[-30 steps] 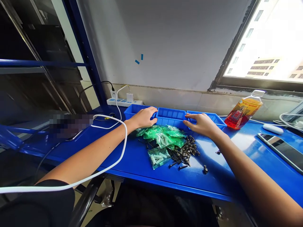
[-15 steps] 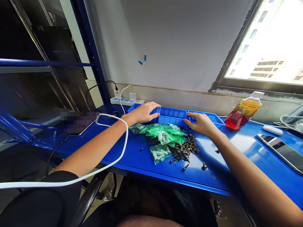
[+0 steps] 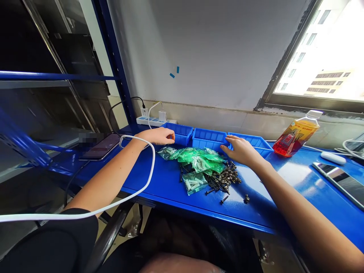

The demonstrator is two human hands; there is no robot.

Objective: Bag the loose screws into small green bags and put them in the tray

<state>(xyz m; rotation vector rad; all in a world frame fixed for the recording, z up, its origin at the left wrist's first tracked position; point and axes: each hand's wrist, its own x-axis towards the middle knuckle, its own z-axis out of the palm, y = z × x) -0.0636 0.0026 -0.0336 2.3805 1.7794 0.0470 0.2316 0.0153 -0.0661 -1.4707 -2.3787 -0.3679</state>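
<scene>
Three blue plastic bins stand in a row against the wall: a left bin (image 3: pixel 182 135), a middle bin (image 3: pixel 209 139) and a right bin (image 3: pixel 260 144). My left hand (image 3: pixel 159 136) is at the outer end of the left bin with its fingers curled in; whether they grip the bin's wall is hidden. Where the middle and right bins meet, my right hand (image 3: pixel 240 148) rests with fingers stretched and thumb apart. Between my hands lie green plastic bags (image 3: pixel 199 159), a clear bag of white plugs (image 3: pixel 194 182) and a heap of dark screws (image 3: pixel 226 176).
A tilted drink bottle (image 3: pixel 297 134) stands at the right, with a phone (image 3: pixel 341 184) and a white case (image 3: pixel 332 157) nearby. Another dark device (image 3: pixel 101 147) lies left. A white cable (image 3: pixel 150 167) crosses over my left forearm. A power strip (image 3: pixel 153 121) sits behind.
My left hand has moved left from the gap between the left and middle bins, and its fingers have curled in. My right hand stays nearly in place. The view has shifted slightly.
</scene>
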